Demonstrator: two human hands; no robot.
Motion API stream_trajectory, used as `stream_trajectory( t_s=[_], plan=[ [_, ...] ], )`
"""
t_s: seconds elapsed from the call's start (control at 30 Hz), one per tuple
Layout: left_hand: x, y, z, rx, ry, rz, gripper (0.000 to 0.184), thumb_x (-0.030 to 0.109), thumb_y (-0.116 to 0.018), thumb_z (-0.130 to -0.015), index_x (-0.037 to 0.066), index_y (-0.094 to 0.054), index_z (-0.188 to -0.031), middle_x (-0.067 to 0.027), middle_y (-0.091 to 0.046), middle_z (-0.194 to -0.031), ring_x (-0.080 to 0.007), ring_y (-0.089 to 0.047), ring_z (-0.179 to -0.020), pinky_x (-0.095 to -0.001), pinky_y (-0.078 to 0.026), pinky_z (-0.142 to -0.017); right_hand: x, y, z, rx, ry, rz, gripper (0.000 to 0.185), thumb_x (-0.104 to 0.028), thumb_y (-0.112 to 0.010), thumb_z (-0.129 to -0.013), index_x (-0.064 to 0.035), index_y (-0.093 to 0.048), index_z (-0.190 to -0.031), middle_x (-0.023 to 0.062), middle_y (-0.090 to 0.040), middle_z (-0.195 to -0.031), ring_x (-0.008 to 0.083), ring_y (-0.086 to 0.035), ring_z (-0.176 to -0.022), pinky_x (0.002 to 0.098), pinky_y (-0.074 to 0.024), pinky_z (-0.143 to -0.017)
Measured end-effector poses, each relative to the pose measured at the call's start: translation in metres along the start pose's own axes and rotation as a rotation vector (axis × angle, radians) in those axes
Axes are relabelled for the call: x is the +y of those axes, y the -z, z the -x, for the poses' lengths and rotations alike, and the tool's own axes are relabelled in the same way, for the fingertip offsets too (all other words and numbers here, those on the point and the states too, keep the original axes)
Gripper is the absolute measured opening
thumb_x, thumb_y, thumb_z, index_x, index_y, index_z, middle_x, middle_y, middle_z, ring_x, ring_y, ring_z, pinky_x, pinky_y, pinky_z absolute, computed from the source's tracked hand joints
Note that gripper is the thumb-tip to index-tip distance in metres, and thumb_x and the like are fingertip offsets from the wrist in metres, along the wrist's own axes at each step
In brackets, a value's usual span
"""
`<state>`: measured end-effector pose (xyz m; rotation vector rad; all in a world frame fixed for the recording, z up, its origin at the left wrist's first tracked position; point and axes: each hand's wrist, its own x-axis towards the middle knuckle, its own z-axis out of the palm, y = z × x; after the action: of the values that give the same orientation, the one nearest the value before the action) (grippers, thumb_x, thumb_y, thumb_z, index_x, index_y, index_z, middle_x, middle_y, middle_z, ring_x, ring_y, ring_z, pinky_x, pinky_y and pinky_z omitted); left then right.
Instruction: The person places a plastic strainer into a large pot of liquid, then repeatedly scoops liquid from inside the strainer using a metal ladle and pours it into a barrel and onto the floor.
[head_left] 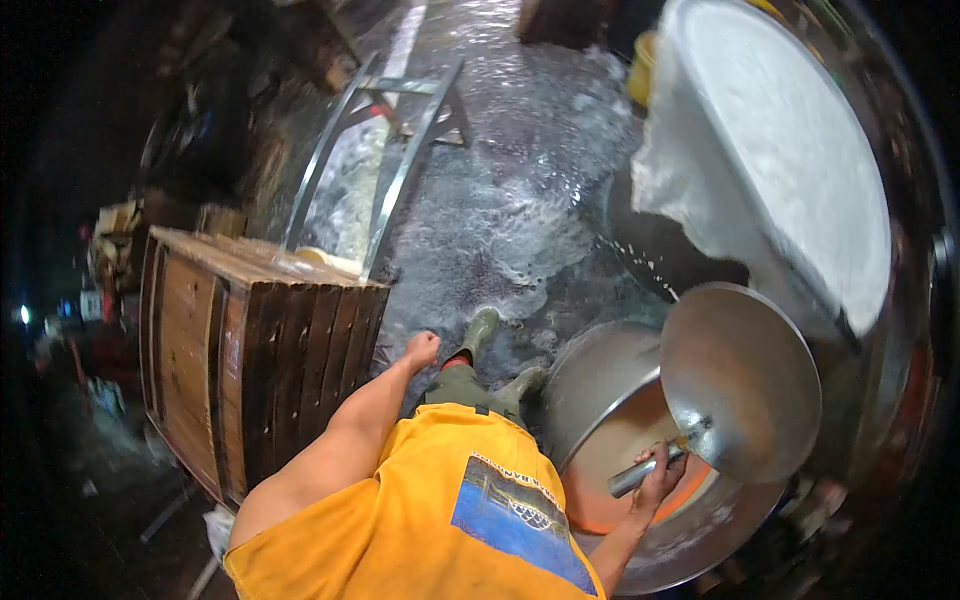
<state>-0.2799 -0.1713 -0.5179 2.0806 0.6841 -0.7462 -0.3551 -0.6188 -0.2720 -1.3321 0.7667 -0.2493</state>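
My right hand (660, 474) is wrapped round the handle of a large round metal ladle (742, 382). The ladle's bowl is tilted, over the right part of a wide metal vat (600, 375) that holds pale liquid and has an orange band inside. Drops of white liquid hang in the air by the ladle's upper left edge. My left hand (423, 349) is closed in a loose fist beside my left leg, with nothing visible in it, near the corner of a wooden crate (300, 370).
A big vessel of white foamy liquid (790, 130), its side draped with cloth, stands at the upper right. A metal frame (400, 160) stands on the wet, foam-streaked floor (510, 220) ahead. Something yellow (642, 68) is beside the big vessel.
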Motion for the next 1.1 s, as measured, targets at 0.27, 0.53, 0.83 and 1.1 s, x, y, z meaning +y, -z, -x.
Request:
stream_trajectory(
  t_s=[0.27, 0.53, 0.83, 1.1],
  plan=[
    [0.114, -0.067, 0.043, -0.136, -0.319, -0.245, 0.032, 0.023, -0.047, -0.084, -0.002, -0.058, -0.099, -0.0120, -0.062, -0.070, -0.0187, -0.060, -0.061, -0.0320, -0.048, -0.059, 0.167, 0.205, 0.027, 0.537, -0.271, -0.147, 0.013, -0.012, -0.053, -0.084, -0.0074, -0.043, -0.090, 0.0009, -0.042, -0.063, 0.0094, -0.040, -0.046, 0.0246, -0.0370, -0.040],
    [0.149, -0.111, 0.095, -0.379, -0.406, -0.547, 0.029, 0.020, -0.047, -0.088, -0.003, -0.053, -0.105, -0.0070, -0.057, -0.070, -0.0134, -0.055, -0.062, -0.0281, -0.045, -0.057, 0.323, 0.295, 0.032, 1.182, -0.692, 0.701, 0.047, -0.023, -0.047, -0.086, 0.0132, -0.038, -0.115, 0.0275, -0.053, -0.104, 0.0366, -0.057, -0.092, 0.0441, -0.0468, -0.076],
    [0.155, -0.119, 0.107, -0.369, -0.325, -0.621, 0.030, 0.020, -0.047, -0.088, -0.005, -0.053, -0.103, -0.0085, -0.058, -0.071, -0.0142, -0.056, -0.063, -0.0283, -0.045, -0.058, 0.320, 0.262, 0.020, 0.853, -0.726, -0.187, 0.014, -0.008, -0.053, -0.078, -0.0025, -0.045, -0.089, 0.0070, -0.047, -0.053, 0.0161, -0.047, -0.041, 0.0304, -0.0408, -0.039],
    [0.147, -0.106, 0.110, -0.274, -0.418, -0.584, 0.032, 0.025, -0.050, -0.086, -0.001, -0.055, -0.104, -0.0126, -0.061, -0.072, -0.0173, -0.059, -0.062, -0.0309, -0.047, -0.061, 0.304, 0.182, 0.013, 0.045, -0.794, -0.526, 0.025, -0.011, -0.047, -0.077, -0.0095, -0.039, -0.053, 0.0059, -0.043, -0.049, 0.0170, -0.042, -0.043, 0.0280, -0.0385, -0.045]
  ],
)
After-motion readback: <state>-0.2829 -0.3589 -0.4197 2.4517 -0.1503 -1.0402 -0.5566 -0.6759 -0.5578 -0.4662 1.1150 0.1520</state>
